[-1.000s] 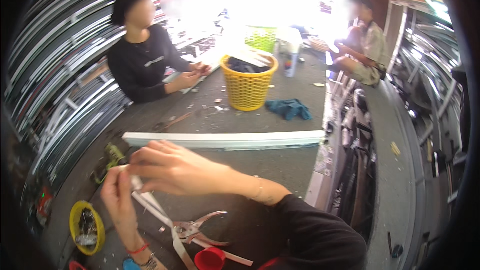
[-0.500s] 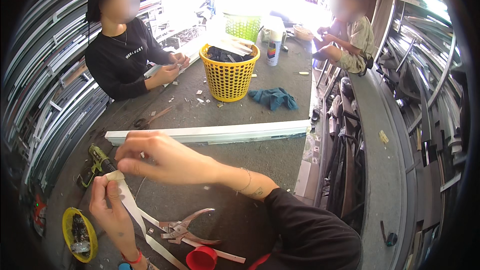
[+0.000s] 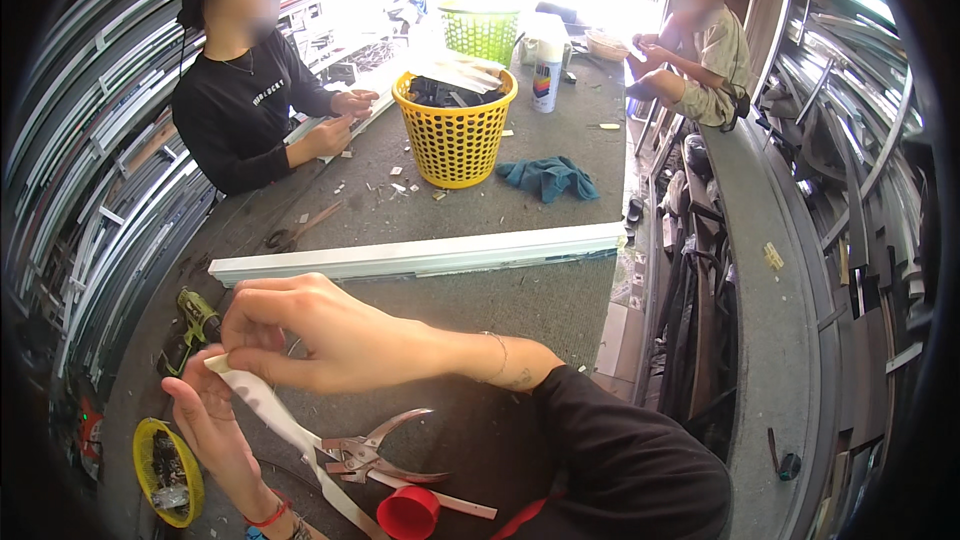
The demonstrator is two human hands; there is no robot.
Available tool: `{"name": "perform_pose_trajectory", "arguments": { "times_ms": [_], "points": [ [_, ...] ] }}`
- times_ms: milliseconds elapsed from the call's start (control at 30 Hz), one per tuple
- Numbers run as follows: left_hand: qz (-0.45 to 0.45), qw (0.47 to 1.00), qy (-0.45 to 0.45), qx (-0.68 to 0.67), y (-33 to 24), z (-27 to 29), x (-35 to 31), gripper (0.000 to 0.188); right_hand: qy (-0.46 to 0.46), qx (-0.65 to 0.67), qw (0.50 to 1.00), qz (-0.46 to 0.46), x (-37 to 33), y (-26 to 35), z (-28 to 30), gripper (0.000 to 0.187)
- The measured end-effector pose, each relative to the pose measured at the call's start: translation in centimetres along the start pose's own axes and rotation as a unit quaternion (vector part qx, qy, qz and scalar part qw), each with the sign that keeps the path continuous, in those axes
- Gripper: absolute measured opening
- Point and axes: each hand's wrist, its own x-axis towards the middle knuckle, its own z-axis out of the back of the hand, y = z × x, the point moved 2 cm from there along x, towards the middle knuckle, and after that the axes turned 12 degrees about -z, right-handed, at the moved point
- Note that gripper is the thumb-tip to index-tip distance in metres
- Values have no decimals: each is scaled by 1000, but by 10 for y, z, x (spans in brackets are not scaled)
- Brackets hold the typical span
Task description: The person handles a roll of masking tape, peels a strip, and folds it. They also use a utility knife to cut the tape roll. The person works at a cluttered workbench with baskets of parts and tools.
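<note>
My right hand (image 3: 300, 325) pinches the upper end of a long, flexible white strip (image 3: 282, 424) between thumb and fingers. Grey oval spots mark the strip, and its tip is cream-coloured. My left hand (image 3: 212, 430) is beside that tip, thumb spread away and fingers stretched up behind it. From there the strip runs down past the punch pliers (image 3: 368, 455), which lie with handles apart on the dark table (image 3: 480, 330). Below the pliers are a narrow white bar (image 3: 460, 506) and a red cup-shaped piece (image 3: 408, 512).
A white bundle of profiles (image 3: 420, 252) crosses the table. A green drill (image 3: 196, 320), scissors (image 3: 300, 228) and small yellow basket (image 3: 166, 475) are left; a large yellow basket (image 3: 455, 140), blue cloth (image 3: 547, 179) and spray can (image 3: 546, 80) stand beyond. Two people sit at the far side.
My left thumb has come off the strip and spread away. My right hand has closed on the strip's end. The view has shifted slightly.
</note>
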Motion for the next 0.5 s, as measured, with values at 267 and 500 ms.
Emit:
{"name": "perform_pose_trajectory", "arguments": {
  "times_ms": [267, 500],
  "points": [
    [-105, 984, 50, 137, -13, -8, 0, 50, -14, -23, 1000, 12, -8, 12, 15, 11],
    [-78, 981, 107, 139, -26, -13, -10, 20, -7, -84, 993, 81, -7, 4, -3, 12]
  ]
}}
